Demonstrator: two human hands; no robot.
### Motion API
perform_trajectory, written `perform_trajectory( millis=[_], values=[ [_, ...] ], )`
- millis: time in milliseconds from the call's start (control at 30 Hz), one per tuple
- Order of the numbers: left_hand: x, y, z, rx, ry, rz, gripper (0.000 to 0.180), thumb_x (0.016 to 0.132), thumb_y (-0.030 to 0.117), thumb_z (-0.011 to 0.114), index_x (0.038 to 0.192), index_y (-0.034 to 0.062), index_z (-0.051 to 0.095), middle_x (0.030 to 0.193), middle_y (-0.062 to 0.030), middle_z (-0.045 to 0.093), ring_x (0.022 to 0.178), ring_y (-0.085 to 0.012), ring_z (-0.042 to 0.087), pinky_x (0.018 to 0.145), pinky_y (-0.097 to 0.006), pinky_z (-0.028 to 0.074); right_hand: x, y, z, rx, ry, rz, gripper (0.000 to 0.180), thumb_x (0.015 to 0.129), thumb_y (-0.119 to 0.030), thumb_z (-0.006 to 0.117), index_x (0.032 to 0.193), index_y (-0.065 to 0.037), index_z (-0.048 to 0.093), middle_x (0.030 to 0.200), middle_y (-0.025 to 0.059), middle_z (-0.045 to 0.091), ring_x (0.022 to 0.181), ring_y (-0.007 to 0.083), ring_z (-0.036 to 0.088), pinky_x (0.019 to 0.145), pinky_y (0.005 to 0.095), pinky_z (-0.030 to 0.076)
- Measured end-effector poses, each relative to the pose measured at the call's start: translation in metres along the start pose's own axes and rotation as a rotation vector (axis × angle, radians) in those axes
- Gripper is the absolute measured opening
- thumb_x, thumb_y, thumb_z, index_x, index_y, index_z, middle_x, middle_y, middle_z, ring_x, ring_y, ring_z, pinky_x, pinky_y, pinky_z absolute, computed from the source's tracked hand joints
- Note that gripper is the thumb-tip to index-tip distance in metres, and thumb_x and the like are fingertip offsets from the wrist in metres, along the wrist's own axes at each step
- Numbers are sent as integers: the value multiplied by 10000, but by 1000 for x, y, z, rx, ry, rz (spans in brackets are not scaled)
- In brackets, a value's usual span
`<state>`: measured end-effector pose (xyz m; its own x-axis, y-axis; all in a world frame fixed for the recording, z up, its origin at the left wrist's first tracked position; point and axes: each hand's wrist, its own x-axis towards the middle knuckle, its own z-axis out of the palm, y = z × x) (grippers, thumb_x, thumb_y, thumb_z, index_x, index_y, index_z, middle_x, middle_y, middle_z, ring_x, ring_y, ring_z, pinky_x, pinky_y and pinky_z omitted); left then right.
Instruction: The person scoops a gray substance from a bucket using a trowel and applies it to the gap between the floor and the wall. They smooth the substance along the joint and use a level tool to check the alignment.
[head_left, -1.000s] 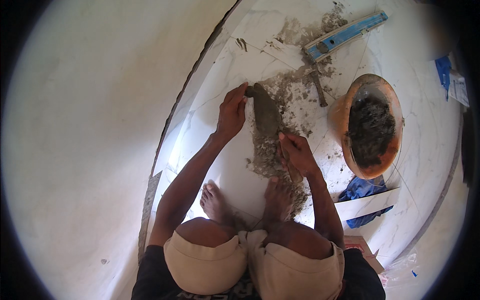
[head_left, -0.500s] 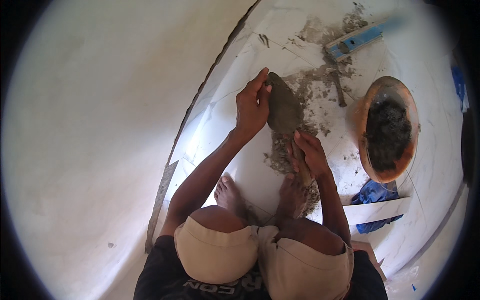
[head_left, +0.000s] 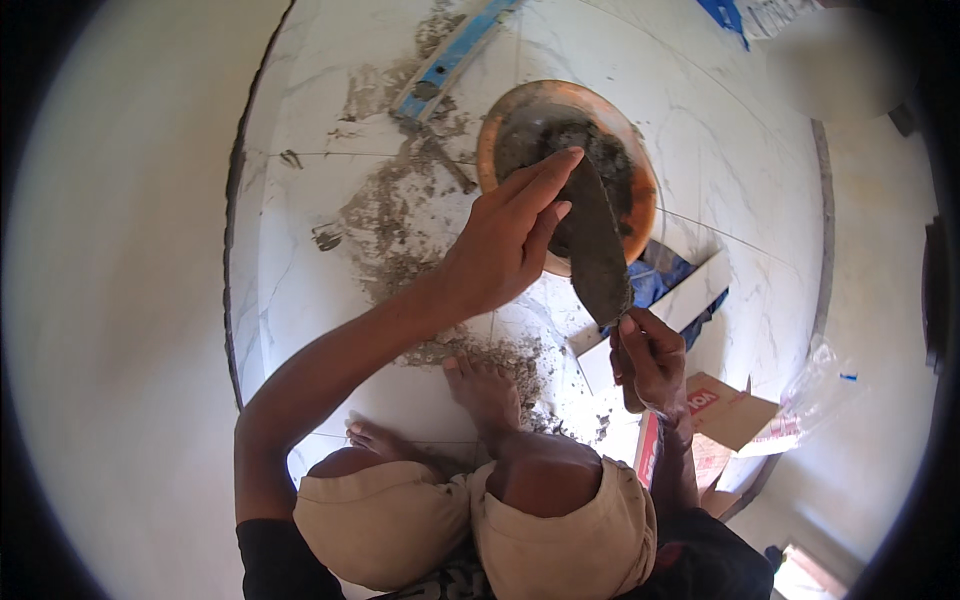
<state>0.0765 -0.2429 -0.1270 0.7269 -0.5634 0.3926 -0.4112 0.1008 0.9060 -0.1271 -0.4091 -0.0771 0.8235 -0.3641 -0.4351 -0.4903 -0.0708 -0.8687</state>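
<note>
Raised since before, left hand (head_left: 505, 245) fingers steady trowel (head_left: 598, 255); right hand (head_left: 650, 360) grips handle.

The floor is of large white marble-look tiles (head_left: 300, 290) with thin joints, smeared with grey mortar patches (head_left: 390, 220), and it meets on the left a plain white wall (head_left: 110, 300) along a dark gap, all under soft daylight.

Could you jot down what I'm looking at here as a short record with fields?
Setting: white marble-look floor tiles smeared with grey mortar
Right hand: grips the handle of a mortar-coated trowel
Left hand: fingers laid along the trowel blade
Behind: orange pan holding mortar
Far edge: blue spirit level
Posture: squatting, bare feet on the tile
</note>
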Motion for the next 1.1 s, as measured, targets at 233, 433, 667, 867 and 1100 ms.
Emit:
perform_trajectory(
  millis=[233,433,667,867,1100],
  values=[
    [16,-24,29,30,-158,16,435,960,41,597,1390,24,538,1217,-223,665,1099,-347,671,949,-413,525,-24,-4,-18,-85,176,94,338,1051,-262,558,1224,12,656,743,11,550,522,53,517,455,234,413],
    [7,-21,34,530,-472,279,177,838,95,725,1010,54,743,1213,-123,672,1296,-301,522,1126,-474,402,-30,-3,-23,91,220,40,293,1053,-268,555,1109,2,655,737,5,558,522,71,538,432,243,434],
    [6,-25,36,357,-314,331,99,776,134,803,770,88,716,1174,-46,687,1264,-278,539,1087,-454,425,-53,-27,-26,249,260,-68,229,1064,-241,528,1045,-35,628,751,49,594,490,107,540,406,251,445],
    [39,-44,-11,178,85,103,151,811,197,821,854,85,731,1210,-107,656,1235,-307,540,1075,-482,412,-68,-21,-31,120,294,-90,215,1054,-201,551,1066,-17,661,752,38,600,479,86,523,414,237,426],
    [38,-92,-28,631,190,-115,725,829,347,826,1445,123,515,1576,-219,227,1446,-421,168,1111,-566,355,-33,12,-3,-897,506,-450,142,949,-111,664,1075,-65,712,864,130,691,753,319,709,608,403,541]
  ],
)
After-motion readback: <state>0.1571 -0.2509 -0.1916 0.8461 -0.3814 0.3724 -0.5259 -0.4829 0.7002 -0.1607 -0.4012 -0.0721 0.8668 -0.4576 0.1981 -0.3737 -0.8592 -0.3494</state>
